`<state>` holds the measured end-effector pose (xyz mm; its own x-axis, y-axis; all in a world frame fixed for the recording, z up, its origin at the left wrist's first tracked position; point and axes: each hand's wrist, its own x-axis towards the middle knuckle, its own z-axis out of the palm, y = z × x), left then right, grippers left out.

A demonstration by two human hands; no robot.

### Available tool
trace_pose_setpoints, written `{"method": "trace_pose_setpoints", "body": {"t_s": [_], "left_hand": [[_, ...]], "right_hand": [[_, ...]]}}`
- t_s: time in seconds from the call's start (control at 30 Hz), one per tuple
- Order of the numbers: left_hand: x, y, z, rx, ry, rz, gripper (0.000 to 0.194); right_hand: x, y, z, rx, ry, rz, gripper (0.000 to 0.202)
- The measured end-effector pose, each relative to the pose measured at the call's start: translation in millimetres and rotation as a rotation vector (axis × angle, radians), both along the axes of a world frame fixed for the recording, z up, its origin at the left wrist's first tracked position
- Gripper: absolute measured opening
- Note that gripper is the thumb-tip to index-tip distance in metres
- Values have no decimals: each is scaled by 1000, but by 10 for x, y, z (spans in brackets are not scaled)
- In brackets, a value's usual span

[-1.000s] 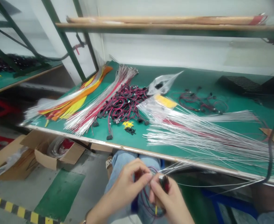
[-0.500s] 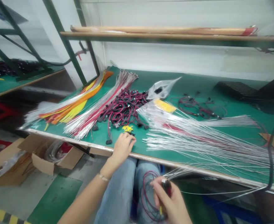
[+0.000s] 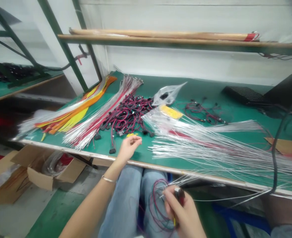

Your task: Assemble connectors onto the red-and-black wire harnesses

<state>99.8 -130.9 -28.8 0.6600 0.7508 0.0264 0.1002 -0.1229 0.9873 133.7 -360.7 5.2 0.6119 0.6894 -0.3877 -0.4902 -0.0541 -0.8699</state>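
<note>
My left hand (image 3: 129,147) hovers over the front of the green bench top, thumb and fingertips pinched together; whatever is between them is too small to make out. Right behind it lies a small pile of yellow pieces (image 3: 131,135), partly covered by the fingers. Low over my lap, my right hand (image 3: 183,208) is closed around a tool with a dark red-and-black handle (image 3: 179,195); its kind is unclear. A loop of thin red and dark wires (image 3: 156,213) hangs beside these fingers, over my jeans.
A heap of red-and-black wire harnesses (image 3: 128,114) fills the bench middle. Bundles of white wires (image 3: 198,147) stretch right, some past the edge. Orange and yellow strips (image 3: 78,107) lie left. Plastic bags (image 3: 158,119) sit behind. Open cardboard boxes (image 3: 40,177) stand below left.
My left hand has lifted a little from the small pieces on the bench, fingers still pinched. The right hand keeps its hold on the tool. The view has shifted slightly.
</note>
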Motion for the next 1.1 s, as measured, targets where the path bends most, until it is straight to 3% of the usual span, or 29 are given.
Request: {"method": "trace_pose_setpoints", "body": {"t_s": [0.13,0.23,0.33,0.6,1.1], "left_hand": [[-164,-601,171,-309,-115,-65,40],[-283,-1053,332,-693,-217,-108,36],[-345,-1317,456,-989,-288,-58,36],[-389,-1444,507,-930,-335,-10,29],[-392,-1454,489,-831,-357,11,28]], "right_hand": [[-36,37,78,40,3,-11,37],[-72,59,130,60,-42,-47,37],[-109,65,168,72,-138,-75,37],[-151,18,159,77,-196,-88,35],[-177,22,183,117,3,-89,38]]}}
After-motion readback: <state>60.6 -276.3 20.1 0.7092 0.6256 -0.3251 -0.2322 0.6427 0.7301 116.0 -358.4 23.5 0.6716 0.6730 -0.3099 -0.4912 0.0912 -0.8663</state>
